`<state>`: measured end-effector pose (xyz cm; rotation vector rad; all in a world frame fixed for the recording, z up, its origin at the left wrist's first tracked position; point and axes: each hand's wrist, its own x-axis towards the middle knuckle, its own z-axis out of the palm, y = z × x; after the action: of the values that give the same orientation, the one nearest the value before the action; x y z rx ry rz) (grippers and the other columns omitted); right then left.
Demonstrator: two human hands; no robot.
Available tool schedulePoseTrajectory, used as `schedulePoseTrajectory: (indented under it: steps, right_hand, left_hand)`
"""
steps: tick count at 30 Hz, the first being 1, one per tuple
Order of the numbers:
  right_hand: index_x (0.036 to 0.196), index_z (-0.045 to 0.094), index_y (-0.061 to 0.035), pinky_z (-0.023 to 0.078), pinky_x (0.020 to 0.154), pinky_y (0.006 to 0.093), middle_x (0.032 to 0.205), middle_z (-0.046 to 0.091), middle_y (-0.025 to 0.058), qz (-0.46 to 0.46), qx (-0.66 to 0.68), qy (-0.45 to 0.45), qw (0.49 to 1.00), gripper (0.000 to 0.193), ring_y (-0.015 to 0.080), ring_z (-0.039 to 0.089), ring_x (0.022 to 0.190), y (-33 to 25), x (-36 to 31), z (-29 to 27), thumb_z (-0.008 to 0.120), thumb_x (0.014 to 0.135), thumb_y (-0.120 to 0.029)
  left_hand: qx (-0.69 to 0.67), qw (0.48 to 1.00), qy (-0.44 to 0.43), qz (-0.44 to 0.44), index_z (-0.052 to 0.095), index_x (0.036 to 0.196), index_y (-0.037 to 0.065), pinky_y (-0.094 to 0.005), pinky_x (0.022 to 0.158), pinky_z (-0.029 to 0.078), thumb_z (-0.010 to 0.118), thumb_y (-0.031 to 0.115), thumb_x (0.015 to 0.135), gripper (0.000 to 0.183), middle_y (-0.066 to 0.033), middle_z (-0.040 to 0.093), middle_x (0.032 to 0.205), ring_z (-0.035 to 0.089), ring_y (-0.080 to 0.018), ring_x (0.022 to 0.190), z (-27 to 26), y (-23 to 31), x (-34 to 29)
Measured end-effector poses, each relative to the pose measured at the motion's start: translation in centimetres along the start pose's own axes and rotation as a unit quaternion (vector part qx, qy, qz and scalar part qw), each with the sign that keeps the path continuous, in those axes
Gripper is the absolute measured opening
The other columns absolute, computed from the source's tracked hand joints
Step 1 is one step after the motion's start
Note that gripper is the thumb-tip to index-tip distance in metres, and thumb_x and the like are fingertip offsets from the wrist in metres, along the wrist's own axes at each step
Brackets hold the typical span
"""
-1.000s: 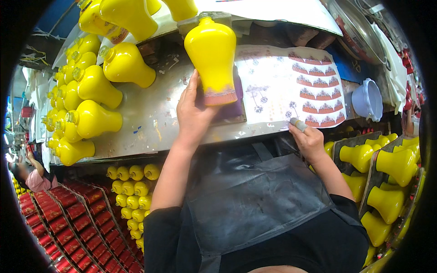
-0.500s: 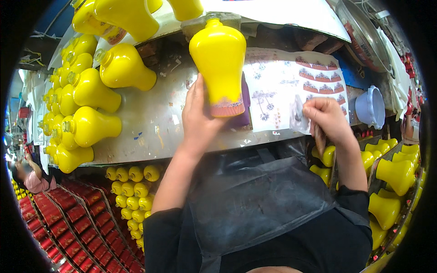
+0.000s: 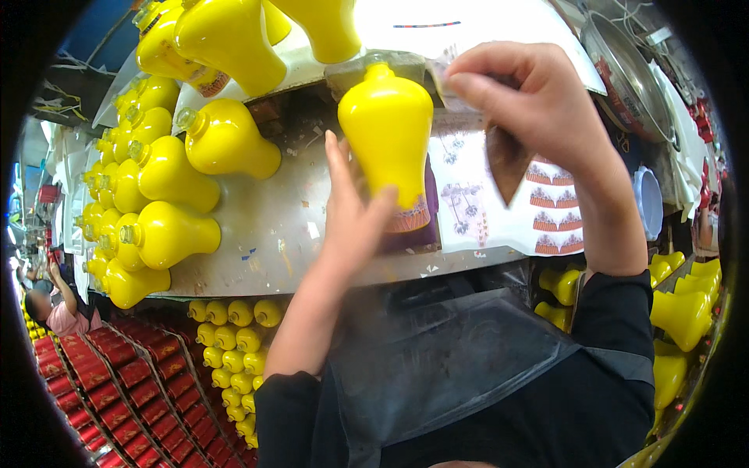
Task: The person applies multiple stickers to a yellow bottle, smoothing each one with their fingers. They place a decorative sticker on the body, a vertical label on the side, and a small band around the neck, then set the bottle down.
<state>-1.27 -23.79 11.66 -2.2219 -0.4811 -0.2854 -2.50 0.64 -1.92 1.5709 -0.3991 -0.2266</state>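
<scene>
Left hand [image 3: 355,214] at frame centre, fingers wrapped on yellow vase [image 3: 388,132]; right hand [image 3: 538,101] raised upper right, pinching brown decal [image 3: 505,160].

Bright overhead light glares at the top; fisheye edges bend, rim dark; nearest parts slightly soft.

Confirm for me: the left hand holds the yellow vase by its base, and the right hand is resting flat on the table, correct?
Not quite. The left hand does hold the yellow vase by its base, but the right hand is raised beside the vase, pinching a small dark piece, as the head view shows.
</scene>
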Motion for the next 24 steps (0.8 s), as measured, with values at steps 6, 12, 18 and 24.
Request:
schedulePoseTrajectory:
  steps: [6, 12, 18, 24]
  right_hand:
    - [0.086, 0.064, -0.0070, 0.052, 0.053, 0.0315, 0.072, 0.061, 0.0056, -0.218, -0.409, -0.036, 0.885, 0.022, 0.0200, 0.067, 0.061, -3.5, -1.8, 5.4, 0.076, 0.082, -0.025]
    - [0.077, 0.063, -0.0101, 0.046, 0.047, 0.0283, 0.064, 0.056, 0.0016, -0.244, -0.455, -0.026, 0.856, 0.009, 0.0152, 0.062, 0.055, -2.5, -3.3, 8.3, 0.069, 0.078, -0.016]
    - [0.075, 0.062, -0.0108, 0.043, 0.045, 0.0276, 0.061, 0.054, 0.0014, -0.249, -0.473, -0.016, 0.845, 0.007, 0.0148, 0.059, 0.052, -2.7, -3.9, 9.1, 0.068, 0.076, -0.014]
    - [0.104, 0.074, 0.0024, 0.044, 0.046, 0.0246, 0.060, 0.054, 0.0020, -0.239, -0.475, -0.058, 0.845, 0.035, 0.0118, 0.057, 0.050, -2.6, -4.9, 9.9, 0.072, 0.096, -0.032]
  left_hand:
    - [-0.267, 0.957, -0.046, -0.101, 0.012, 0.166, 0.011, -0.0392, 0.122, 0.031, 0.053, 0.016, 0.102, 0.077, -0.0146, 0.035, 0.162, 0.038, -0.0248, 0.149, 0.0, 1.8, 3.2]
    - [-0.293, 0.951, 0.060, -0.080, 0.020, 0.163, 0.007, -0.0426, 0.120, 0.034, 0.058, 0.032, 0.105, 0.073, -0.0155, 0.046, 0.149, 0.046, -0.0253, 0.140, 0.0, 2.9, 3.7]
    - [0.075, 0.990, 0.118, 0.022, 0.055, 0.139, 0.002, -0.0403, 0.110, 0.043, 0.080, 0.027, 0.084, 0.065, -0.0163, 0.051, 0.139, 0.056, -0.0285, 0.125, -1.0, 2.1, 6.4]
    - [0.038, 0.990, 0.130, 0.042, 0.064, 0.130, 0.001, -0.0383, 0.111, 0.042, 0.080, 0.022, 0.084, 0.053, -0.0146, 0.061, 0.131, 0.057, -0.0265, 0.126, -1.5, 1.0, 5.7]
